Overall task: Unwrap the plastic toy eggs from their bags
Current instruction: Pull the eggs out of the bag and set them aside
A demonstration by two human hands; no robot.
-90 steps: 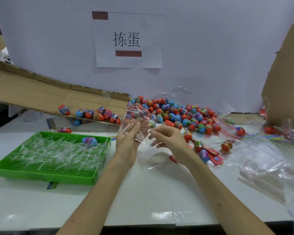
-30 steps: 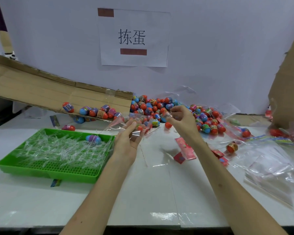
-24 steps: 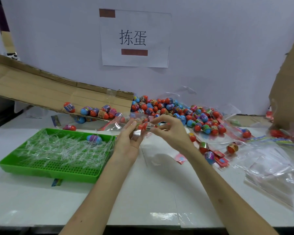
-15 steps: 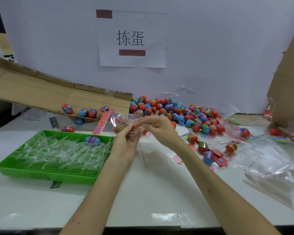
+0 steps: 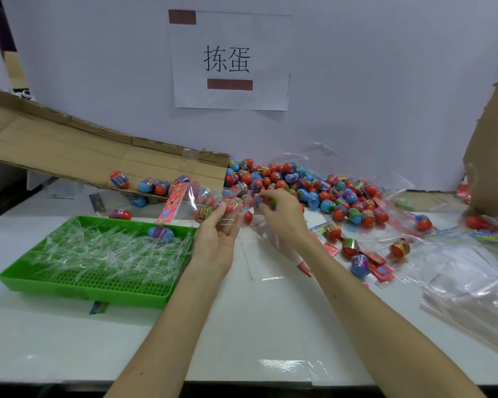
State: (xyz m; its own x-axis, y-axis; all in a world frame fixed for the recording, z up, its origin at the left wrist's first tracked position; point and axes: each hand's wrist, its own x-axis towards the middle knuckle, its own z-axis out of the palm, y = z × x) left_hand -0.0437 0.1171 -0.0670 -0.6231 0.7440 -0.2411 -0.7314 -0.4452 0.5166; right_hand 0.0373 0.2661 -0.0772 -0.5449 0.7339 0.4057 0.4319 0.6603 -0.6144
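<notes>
One head-worn wide-angle view, looking forward and down across the white table toward the back wall and its paper sign. Both forearms enter from the bottom edge; left hand and right hand sit mid-frame, near the lens. Green tray at left, cardboard at the right edge of frame.

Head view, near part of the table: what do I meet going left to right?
Green tray → left hand → right hand, the two holding one bag of eggs between them → loose blue-and-purple egg → heap of empty clear bags.
</notes>
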